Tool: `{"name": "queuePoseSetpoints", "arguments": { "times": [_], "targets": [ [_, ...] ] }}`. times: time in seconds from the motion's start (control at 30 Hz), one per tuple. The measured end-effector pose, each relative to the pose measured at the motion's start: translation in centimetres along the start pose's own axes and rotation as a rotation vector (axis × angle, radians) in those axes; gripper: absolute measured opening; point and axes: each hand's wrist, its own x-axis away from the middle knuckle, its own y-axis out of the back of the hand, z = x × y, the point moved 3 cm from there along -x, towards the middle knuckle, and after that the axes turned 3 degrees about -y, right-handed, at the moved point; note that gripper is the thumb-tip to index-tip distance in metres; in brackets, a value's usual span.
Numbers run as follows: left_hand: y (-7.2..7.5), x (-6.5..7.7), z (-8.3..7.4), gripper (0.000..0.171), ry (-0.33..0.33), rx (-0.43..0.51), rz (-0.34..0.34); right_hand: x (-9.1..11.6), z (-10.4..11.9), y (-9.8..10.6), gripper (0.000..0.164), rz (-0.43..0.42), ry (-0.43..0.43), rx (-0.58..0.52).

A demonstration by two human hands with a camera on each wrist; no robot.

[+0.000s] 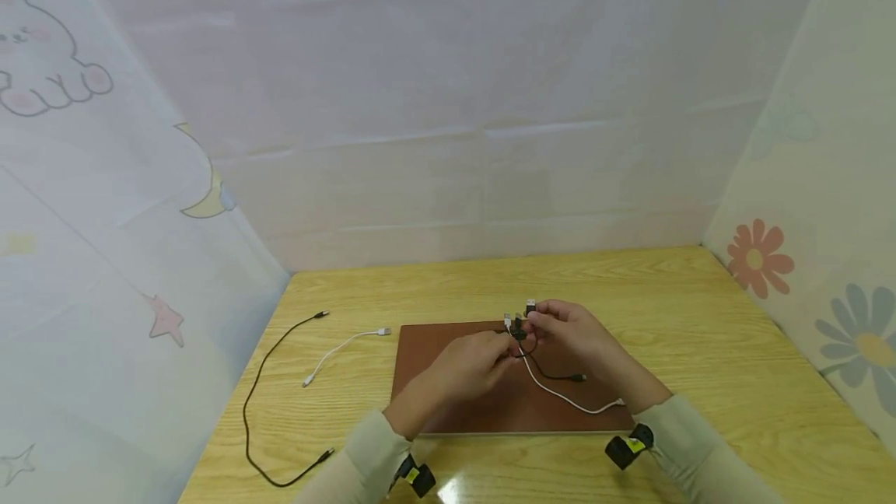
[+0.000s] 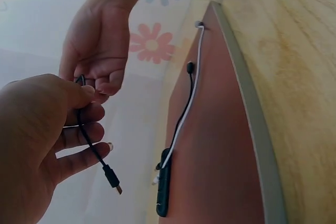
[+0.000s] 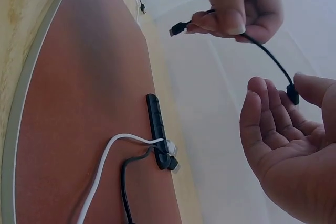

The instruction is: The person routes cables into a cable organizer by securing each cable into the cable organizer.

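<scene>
Raised near the board's [image 1: 490, 414] far edge, pinched midway in a half-curled left hand [image 1: 472, 364] and at one end in a half-curled right hand [image 1: 570, 327], find a black cable [image 3: 271, 53] — likely light and limp; best held by the stiffer plug [image 3: 292, 94].

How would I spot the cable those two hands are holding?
On the wooden table lies a brown board. Above it, the left hand and right hand hold a short black cable. It's the only cable held up in the air.
</scene>
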Motion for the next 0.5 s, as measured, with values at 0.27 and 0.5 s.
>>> {"name": "queuePoseSetpoints", "arguments": {
  "times": [0.27,0.5],
  "targets": [
    [-1.6,0.8,0.0,0.011,0.008,-0.058,-0.036,-0.6,0.3,-0.3,0.025,0.019,0.008,0.064],
    [-2.5,1.1,-0.3,0.013,0.125,-0.012,0.062,-2.1,0.3,-0.4,0.019,-0.025,0.024,0.281]
  ]
}}
